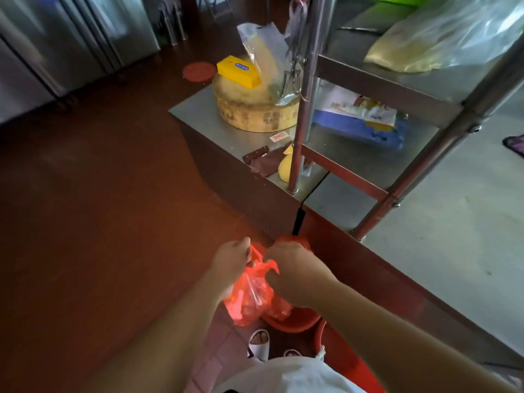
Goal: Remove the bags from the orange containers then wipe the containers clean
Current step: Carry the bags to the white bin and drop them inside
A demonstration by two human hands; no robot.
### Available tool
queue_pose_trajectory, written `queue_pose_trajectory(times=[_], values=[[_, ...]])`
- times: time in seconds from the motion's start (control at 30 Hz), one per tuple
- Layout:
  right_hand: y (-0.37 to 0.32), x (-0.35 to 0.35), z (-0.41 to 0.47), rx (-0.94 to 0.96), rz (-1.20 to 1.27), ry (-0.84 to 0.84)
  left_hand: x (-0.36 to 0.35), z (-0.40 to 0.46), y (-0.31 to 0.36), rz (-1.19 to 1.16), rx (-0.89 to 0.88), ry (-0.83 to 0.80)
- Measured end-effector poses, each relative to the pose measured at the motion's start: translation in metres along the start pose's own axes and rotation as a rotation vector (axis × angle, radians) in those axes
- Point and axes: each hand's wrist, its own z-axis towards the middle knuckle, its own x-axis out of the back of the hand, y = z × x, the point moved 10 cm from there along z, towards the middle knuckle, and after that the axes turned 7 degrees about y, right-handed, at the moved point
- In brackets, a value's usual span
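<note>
The steel desk point(425, 251) runs along your right, a round chopping block point(255, 109) at its far corner. Below you, an orange container point(295, 321) sits on the floor. Above it hangs the red bag point(249, 299); your left hand point(232, 259) and right hand point(289, 259) each pinch its gathered top with curled fingers.

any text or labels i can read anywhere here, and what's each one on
None can be read.
Yellow box: blue label with white marks, too blurred.
Small red-and-white sticker on the steel counter: print too small.
Blue-and-white packet on the lower shelf: printing blurred.
Red bag in the hands: no print visible.
</note>
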Motion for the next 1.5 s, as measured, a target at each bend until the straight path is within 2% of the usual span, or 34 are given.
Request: queue_pose_trajectory(times=[0.13,0.17,0.37,0.53,0.7,0.8,1.03,1.5], values=[[0.039,0.010,-0.003,-0.116,-0.118,-0.067,0.049,-0.020,-0.007,0.498,-0.139,0.105],[0.045,0.010,-0.003,-0.111,-0.168,-0.080,0.061,-0.026,-0.008,0.556,-0.148,0.135],[0.039,-0.008,0.008,-0.009,-0.326,-0.140,0.136,-0.074,-0.018,0.784,-0.201,0.320],[-0.012,-0.038,0.033,0.077,-0.455,-0.209,0.207,-0.102,-0.073,0.922,-0.053,0.341],[-0.106,-0.081,0.062,0.218,-0.575,-0.233,0.292,-0.124,-0.148,0.882,0.164,0.394],[-0.171,-0.115,0.079,0.298,-0.596,-0.259,0.339,-0.139,-0.175,0.898,0.125,0.419],[-0.350,-0.209,0.117,0.465,-0.629,-0.343,0.492,-0.172,-0.253,0.758,0.232,0.496],[-0.649,-0.361,0.186,0.789,-0.679,-0.419,0.730,-0.183,-0.343,0.670,0.412,0.666]])
